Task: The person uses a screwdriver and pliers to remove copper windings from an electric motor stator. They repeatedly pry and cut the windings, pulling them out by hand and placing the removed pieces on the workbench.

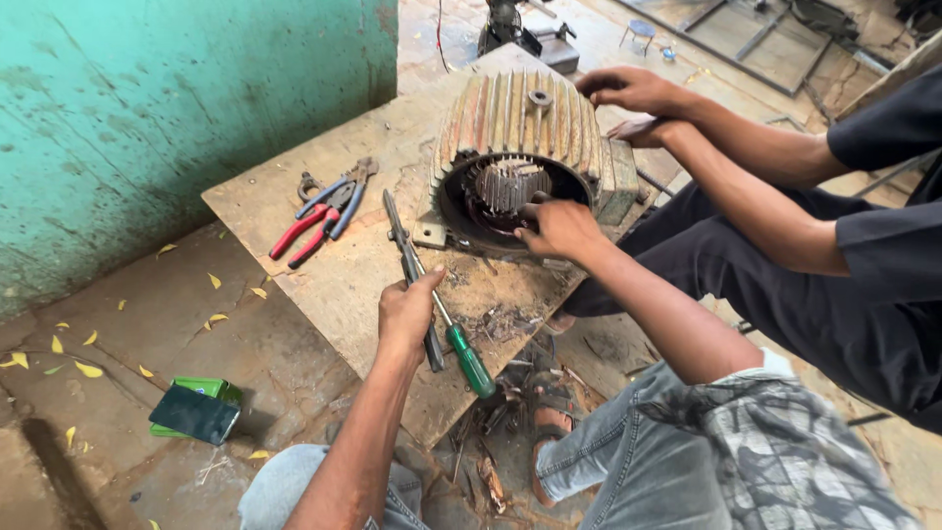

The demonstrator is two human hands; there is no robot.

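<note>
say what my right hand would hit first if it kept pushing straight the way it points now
Your right hand points into the open end of the ribbed motor housing, so it would probably meet the finned core inside first; depth is unclear.

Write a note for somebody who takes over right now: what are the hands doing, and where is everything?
Left hand: resting on the board, closed on a dark tool handle beside the green-handled screwdriver.
Right hand: fingers at the open mouth of the finned motor housing, by the windings inside.
A co-worker's two hands steady the housing from the far side.
Red pliers and blue pliers lie on the wooden board.
Done: end cover off, scraps on the board.
Left: windings still inside.
</note>
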